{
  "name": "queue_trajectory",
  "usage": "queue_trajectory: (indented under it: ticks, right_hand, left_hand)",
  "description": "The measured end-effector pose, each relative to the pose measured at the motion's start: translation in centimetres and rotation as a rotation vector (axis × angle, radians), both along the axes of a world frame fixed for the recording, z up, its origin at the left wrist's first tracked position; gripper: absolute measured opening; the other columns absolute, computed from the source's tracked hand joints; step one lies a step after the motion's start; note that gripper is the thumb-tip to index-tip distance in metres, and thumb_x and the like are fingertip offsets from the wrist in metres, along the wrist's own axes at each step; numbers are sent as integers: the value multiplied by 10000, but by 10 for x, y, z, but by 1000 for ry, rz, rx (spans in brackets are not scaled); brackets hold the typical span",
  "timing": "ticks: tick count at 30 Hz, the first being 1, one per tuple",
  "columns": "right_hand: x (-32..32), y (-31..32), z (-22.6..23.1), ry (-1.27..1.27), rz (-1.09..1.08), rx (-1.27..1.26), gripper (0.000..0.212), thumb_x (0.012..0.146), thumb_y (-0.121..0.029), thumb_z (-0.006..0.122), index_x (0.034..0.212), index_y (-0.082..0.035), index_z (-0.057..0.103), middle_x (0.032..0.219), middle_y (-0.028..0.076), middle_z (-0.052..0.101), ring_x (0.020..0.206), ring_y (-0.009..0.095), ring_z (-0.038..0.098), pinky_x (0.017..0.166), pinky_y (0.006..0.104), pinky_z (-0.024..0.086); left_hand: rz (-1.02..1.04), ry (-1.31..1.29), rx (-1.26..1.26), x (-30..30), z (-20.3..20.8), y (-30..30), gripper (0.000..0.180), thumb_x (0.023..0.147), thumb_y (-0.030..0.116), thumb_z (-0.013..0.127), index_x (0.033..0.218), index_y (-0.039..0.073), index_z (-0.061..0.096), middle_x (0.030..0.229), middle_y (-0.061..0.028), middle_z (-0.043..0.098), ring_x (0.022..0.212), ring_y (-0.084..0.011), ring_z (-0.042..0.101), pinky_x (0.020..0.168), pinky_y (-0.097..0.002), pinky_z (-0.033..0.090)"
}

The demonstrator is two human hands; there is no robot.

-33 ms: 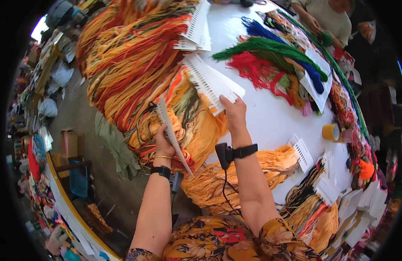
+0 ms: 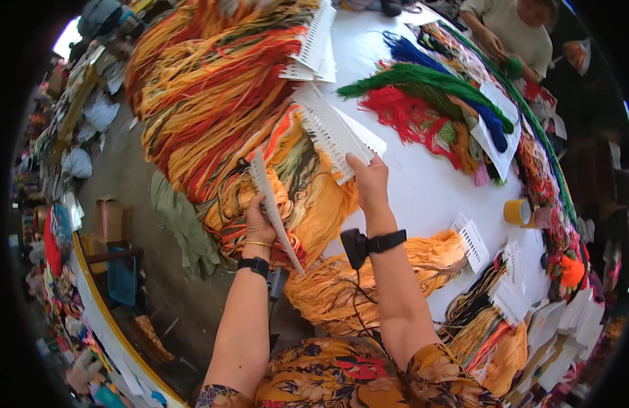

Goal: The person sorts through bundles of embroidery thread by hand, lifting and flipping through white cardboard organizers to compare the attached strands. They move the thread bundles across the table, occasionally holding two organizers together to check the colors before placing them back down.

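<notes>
My left hand (image 2: 259, 221) is closed around a narrow white card with a notched edge (image 2: 276, 209), seen nearly edge-on. Orange, red and dark yarn bunches against that card. With thumb and fingers my right hand (image 2: 371, 182) pinches the lower end of another white punched card (image 2: 328, 126), which lies slantwise over a second card. Yellow-orange yarn (image 2: 331, 204) hangs between my hands from this card. Beyond them spreads a large heap of orange, yellow and red yarn (image 2: 219, 102), with more punched cards (image 2: 316, 44) along its right edge.
A peach yarn hank (image 2: 376, 285) with a card lies on the white table (image 2: 423, 197) near me. Green, blue and red hanks (image 2: 430, 81) lie at the far right, by a yellow tape roll (image 2: 517, 211). A co-worker (image 2: 512, 30) is at the table's far side.
The whole view has shifted slightly. Both hands keep their hold on the cards, with hardly any movement relative to the yarn.
</notes>
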State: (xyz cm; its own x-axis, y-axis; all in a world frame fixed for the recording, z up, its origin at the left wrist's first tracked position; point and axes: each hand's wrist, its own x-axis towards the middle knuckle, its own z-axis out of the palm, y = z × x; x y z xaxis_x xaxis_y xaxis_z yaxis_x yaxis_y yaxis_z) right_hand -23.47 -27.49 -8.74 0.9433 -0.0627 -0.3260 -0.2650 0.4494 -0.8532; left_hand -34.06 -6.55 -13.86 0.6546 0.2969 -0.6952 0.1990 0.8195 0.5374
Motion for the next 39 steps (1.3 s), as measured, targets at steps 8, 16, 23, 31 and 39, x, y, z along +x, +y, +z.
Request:
queue_trajectory:
  ticks: [8,16,23,31,39]
  right_hand:
    - [-133,-31,48,-561,216,-682,164,830,-48,637,992,-34,661,831,76,612,726,173,570,639,278,456]
    - [-232,-59,78,-813,305,-830,238,789,-5,655,1018,-67,673,824,87,617,760,233,584,660,306,466]
    - [-280,-65,100,-986,341,-810,338,718,52,672,1034,-69,666,866,81,617,782,241,589,675,313,470]
    - [-313,-73,131,-1009,370,-757,243,795,29,648,1027,-40,662,865,99,625,794,223,604,667,294,475]
    - [-317,-83,171,-1015,697,-503,359,783,-131,687,1128,-64,612,1024,137,608,927,287,590,788,352,477]
  left_hand:
    - [-95,-656,-616,-45,30,-5,233,885,294,519,852,68,567,855,-120,586,807,-258,583,669,-421,532]
    - [-48,-729,-495,-111,99,-50,299,912,253,481,1050,16,602,996,-154,644,939,-302,625,879,-518,495]
    - [-63,-802,-497,-147,133,-62,301,935,258,489,1120,37,577,1007,-138,651,941,-272,638,851,-440,528]
    - [-29,-832,-154,-178,179,-88,219,943,275,504,1025,81,564,843,-80,592,820,-236,573,803,-429,495]
    - [8,-828,-14,-224,236,-39,234,915,230,540,1008,17,569,773,-75,597,660,-173,558,604,-342,480]
